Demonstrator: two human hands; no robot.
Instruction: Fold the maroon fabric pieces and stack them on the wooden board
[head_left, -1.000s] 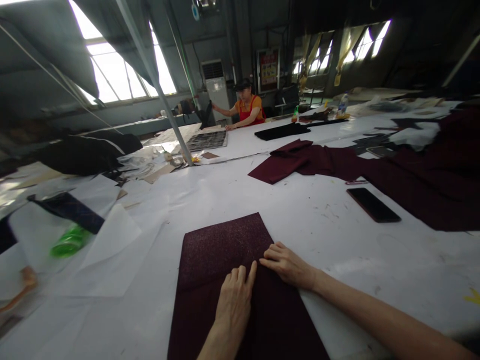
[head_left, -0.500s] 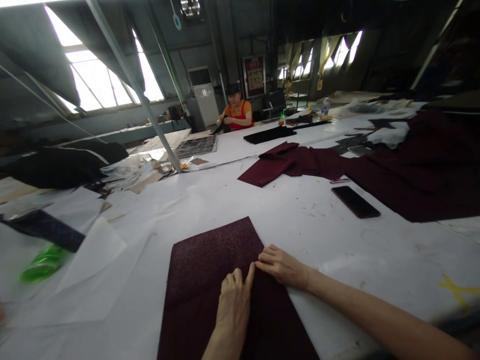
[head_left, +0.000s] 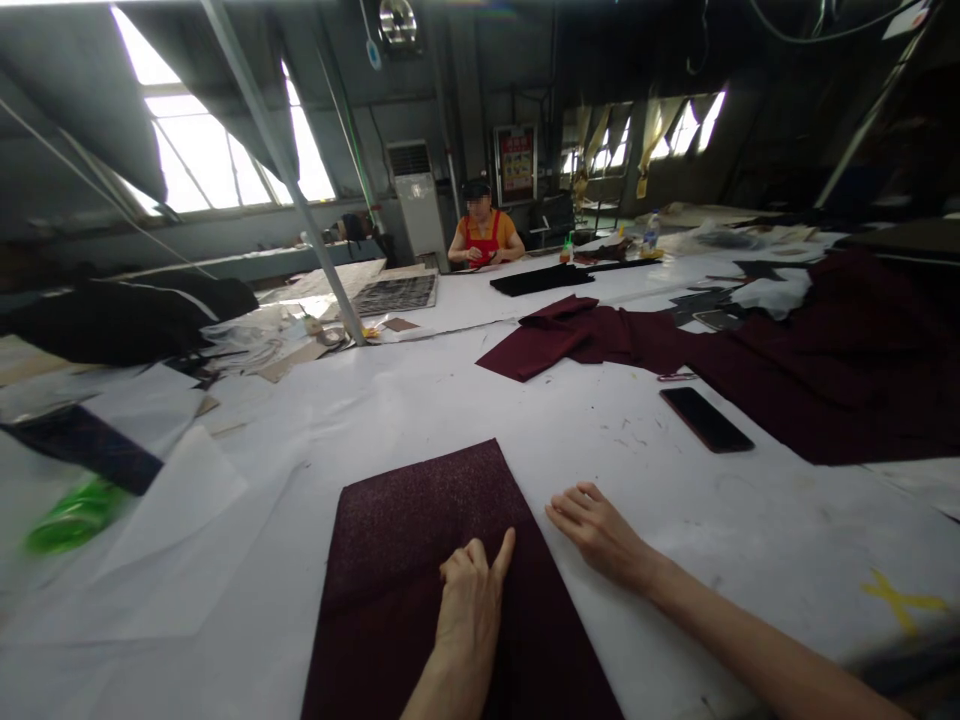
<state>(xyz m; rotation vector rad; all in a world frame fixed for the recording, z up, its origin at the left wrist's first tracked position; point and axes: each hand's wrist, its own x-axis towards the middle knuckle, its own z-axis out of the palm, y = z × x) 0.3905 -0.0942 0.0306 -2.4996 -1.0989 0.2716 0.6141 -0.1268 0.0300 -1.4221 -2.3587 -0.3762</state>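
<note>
Resting on the dark red fabric piece, the left hand sits knuckles up near the piece's right side, fingers mostly curled under, one finger straight and pointing far. It grips nothing and only presses on the cloth. The right hand lies flat on the white table just right of the piece's right edge, fingers loosely spread, nothing held, not touching the cloth. The fabric piece lies flat in the near centre, running out of the bottom of the view.

A phone lies face down to the right, further off. A large dark red cloth spreads across the far right. A green bottle, blurred, lies at the left. A co-worker sits at the far end, with a black cloth beside them.
</note>
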